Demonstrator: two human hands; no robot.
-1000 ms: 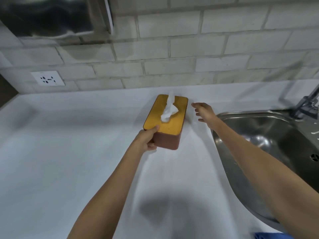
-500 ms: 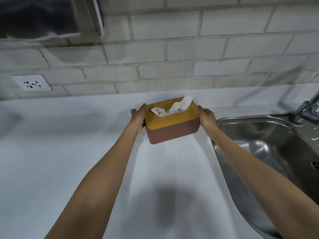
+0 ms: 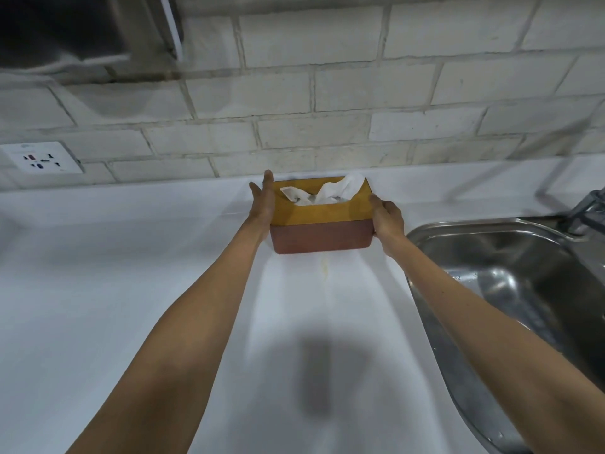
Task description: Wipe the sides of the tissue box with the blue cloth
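Tissue box (image 3: 320,229) sits far back on the white counter (image 3: 98,273), close to the brick wall (image 3: 327,93) and just left of the metal sink (image 3: 510,273). Its long side faces the person. The lid is yellow like wood, and the bottom part is reddish brown. A white tissue (image 3: 327,193) sticks up out of the slot in the lid. No name or writing shows on the box.

Both bare hands are on the box, one at each short end. The left hand (image 3: 263,199) is flat, with its fingers straight and pointing up, and it presses on the left end. The right hand (image 3: 386,217) curls around the right end, with the thumb on the lid edge. So the box is held between the two hands. I cannot tell if it is lifted or resting on the counter.

A small yellowish stain (image 3: 324,268) marks the counter just in front of the box. A white wall socket (image 3: 41,157) is on the wall at the left. It has a tiny mark at its top corner, too small to read. A tap (image 3: 586,208) stands at the right edge, behind the sink.
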